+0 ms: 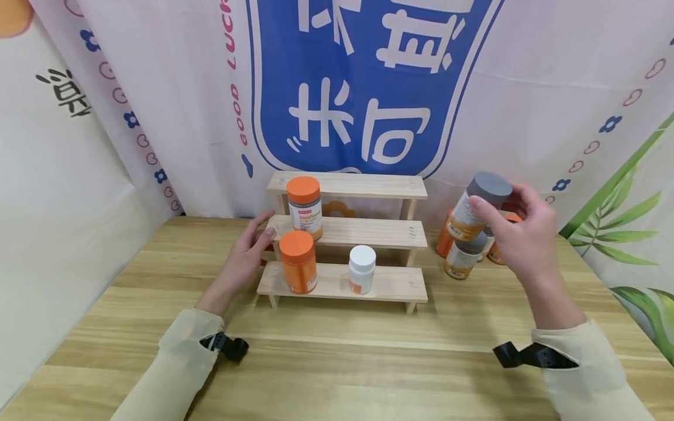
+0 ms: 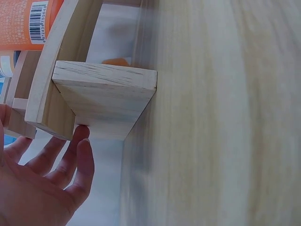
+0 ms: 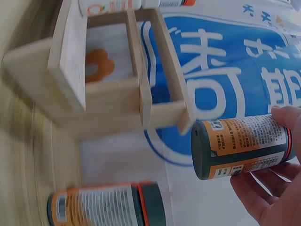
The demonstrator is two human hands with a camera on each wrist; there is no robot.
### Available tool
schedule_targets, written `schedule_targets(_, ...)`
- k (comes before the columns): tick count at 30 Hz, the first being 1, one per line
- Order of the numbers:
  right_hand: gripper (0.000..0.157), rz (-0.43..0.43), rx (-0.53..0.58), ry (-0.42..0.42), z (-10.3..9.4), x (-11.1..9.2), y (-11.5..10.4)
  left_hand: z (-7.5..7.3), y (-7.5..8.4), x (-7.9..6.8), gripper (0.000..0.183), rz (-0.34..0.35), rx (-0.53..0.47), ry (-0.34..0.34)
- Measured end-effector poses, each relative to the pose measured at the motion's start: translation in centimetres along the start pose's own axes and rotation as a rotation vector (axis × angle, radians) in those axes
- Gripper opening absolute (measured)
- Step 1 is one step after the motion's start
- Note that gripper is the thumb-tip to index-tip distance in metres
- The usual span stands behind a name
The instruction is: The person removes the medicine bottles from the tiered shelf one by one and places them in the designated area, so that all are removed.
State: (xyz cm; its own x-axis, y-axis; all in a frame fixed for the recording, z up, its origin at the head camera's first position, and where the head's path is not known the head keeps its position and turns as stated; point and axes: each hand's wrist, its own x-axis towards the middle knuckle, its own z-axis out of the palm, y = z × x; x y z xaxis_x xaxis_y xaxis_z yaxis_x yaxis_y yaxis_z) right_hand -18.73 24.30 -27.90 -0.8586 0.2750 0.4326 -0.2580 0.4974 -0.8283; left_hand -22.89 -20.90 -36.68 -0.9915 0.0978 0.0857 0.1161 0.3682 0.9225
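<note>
My right hand [image 1: 529, 237] grips a grey-lidded supplement jar [image 1: 476, 204] near its lid and holds it tilted, right of the wooden shelf. In the right wrist view that jar [image 3: 244, 146] is off the table, its dark base toward the shelf. My left hand [image 1: 244, 254] is at the left end of the three-step wooden shelf [image 1: 368, 233], fingertips right at its boards in the left wrist view. An orange-lidded jar [image 1: 305, 210] stands on the middle step. On the lowest step are an orange jar [image 1: 298, 263] and a small white bottle [image 1: 362, 270].
Right of the shelf, another grey-lidded jar [image 1: 463, 257] stands on the table below the held one. Several orange jars are partly hidden behind it, one an orange jar [image 1: 444, 234]. A printed cloth [image 1: 210, 117] hangs behind the wooden table [image 1: 337, 368].
</note>
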Motion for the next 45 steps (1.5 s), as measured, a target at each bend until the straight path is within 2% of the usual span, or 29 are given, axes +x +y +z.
schedule_targets(5, 0.045, 0.053, -0.019, 0.047, -1.6, 0.2, 1.0, 0.0, 0.0, 0.0, 0.06, -0.006, -0.001, 0.004)
schedule_targets(11, 0.038, 0.072, -0.014, 0.108, -2.9, 0.1, 2.2, 0.1, 0.1, 0.0, 0.059, -0.004, 0.001, 0.003)
schedule_targets(23, 0.052, 0.199, -0.042, 0.145, -4.3, 0.0, 3.7, 0.1, 0.0, 0.2, 0.06, -0.002, -0.008, 0.002)
schedule_targets(29, 0.053, 0.26, -0.035, 0.136, -4.9, 0.0, 4.6, 0.1, -0.2, 0.2, 0.059, 0.002, -0.008, 0.003)
schedule_targets(35, 0.045, 0.291, -0.041, 0.122, -5.1, 0.0, 5.8, 0.0, -0.3, 0.1, 0.059, 0.011, -0.002, 0.006)
schedule_targets(38, 0.051, 0.305, -0.091, 0.093, -5.0, 0.0, 6.5, 0.0, -0.3, 0.1, 0.058, 0.012, 0.001, 0.007)
schedule_targets(45, 0.068, 0.265, -0.185, 0.016, -4.2, -0.4, 8.2, 0.0, -0.3, 0.1, 0.057, 0.014, 0.009, 0.013)
